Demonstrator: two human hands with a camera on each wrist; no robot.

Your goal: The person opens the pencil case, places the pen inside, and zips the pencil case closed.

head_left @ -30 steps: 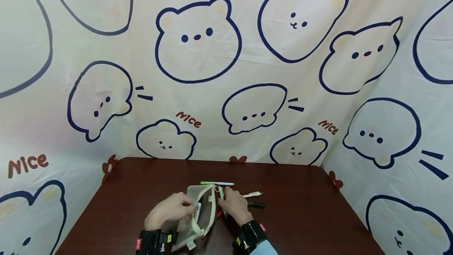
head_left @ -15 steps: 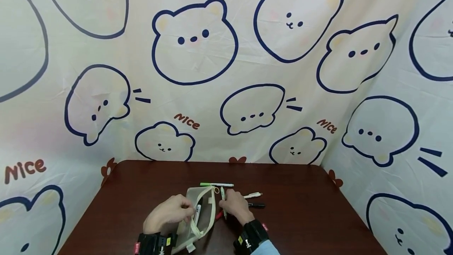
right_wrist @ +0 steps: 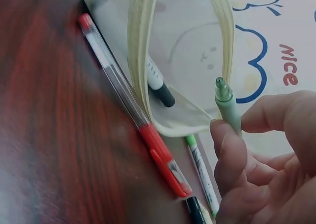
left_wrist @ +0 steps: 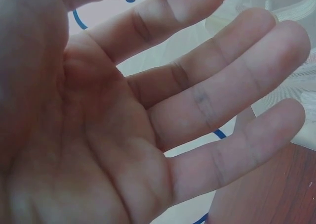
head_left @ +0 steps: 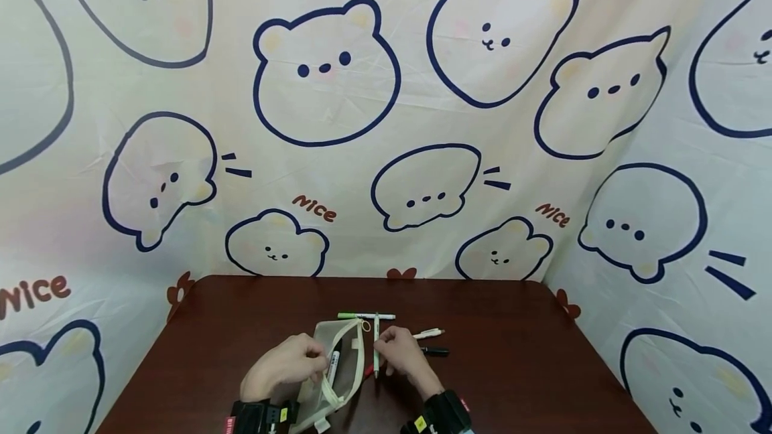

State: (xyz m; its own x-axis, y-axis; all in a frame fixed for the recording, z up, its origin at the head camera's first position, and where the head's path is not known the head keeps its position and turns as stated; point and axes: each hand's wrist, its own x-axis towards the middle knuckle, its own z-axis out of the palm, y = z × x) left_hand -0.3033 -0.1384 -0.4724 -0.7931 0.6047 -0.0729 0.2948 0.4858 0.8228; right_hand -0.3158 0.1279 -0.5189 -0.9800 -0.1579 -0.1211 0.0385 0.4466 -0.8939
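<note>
A pale, translucent pencil case [head_left: 307, 394] lies with its zip side open toward the right hand. My left hand [head_left: 292, 362] pinches its left rim between thumb and forefinger; in the left wrist view the other fingers [left_wrist: 232, 85] extend beside the case wall. A white marker with a black end [right_wrist: 157, 83] rests inside the case. My right hand [head_left: 403, 352] pinches a light green pen [right_wrist: 228, 108] between thumb and fingers, just right of the opening. In the right wrist view the pen's tip end points up, in front of the case's zip edge.
A red pen [right_wrist: 133, 103] lies along the case's right side. Behind the case is a green-and-white pen [head_left: 366, 316]. A white pen [head_left: 429, 333] and a black pen [head_left: 435, 351] lie right of my right hand on the dark wooden table [head_left: 512, 374].
My right hand has picked up the light green pen, which now stands more upright in the head view. My left hand keeps its hold on the case. The head view has shifted slightly.
</note>
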